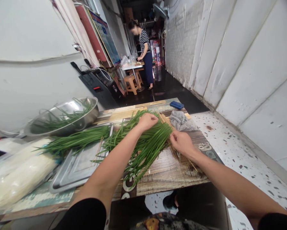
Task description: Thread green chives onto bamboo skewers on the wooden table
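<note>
A loose heap of long green garlic chives [155,140] lies on the wood-patterned table. My left hand [147,122] is over the heap's far side, its fingers curled in a pinch; whatever is between them is too small or hidden. At the heap's right end, my right hand [182,142] is closed, with its fingertips beside the chive ends and a pile of thin bamboo skewers [166,120]. What those fingers hold is not clear. To the left, a neater bunch of chives [83,139] rests across a metal tray [69,171], with a few skewers [99,148] near it.
A steel bowl [86,116] with more chives stands back left. Plastic-bagged pale food [23,175] lies at the left. A grey cloth [180,119] and blue box [176,105] are at the far right corner. Farther off, a person [145,48] works at another table [131,67].
</note>
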{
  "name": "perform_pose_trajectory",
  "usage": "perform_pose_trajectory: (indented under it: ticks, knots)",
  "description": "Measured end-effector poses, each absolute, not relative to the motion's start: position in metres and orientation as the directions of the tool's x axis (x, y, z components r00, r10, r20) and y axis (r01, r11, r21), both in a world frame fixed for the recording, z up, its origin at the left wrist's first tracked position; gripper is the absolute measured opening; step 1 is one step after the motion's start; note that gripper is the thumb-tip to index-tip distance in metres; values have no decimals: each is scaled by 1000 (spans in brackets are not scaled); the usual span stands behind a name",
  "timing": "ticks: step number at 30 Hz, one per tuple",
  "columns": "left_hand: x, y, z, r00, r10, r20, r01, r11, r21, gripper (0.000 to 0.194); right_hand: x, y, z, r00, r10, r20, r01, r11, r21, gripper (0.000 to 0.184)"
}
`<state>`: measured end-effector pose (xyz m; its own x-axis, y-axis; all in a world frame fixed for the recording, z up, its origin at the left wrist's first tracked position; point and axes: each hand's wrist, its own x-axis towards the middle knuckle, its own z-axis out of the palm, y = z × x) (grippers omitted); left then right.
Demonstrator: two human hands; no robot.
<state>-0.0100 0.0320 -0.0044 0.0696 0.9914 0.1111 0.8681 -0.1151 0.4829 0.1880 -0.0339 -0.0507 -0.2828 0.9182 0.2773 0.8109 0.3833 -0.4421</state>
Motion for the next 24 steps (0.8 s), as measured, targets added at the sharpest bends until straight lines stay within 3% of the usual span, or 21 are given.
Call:
perform_pose_trajectory:
  ticks: [24]
  knots:
    - [-13,31,-14,80,988,135,826,-142,546,24,188,-32,-52,-287,919,269,817,382,-432,24]
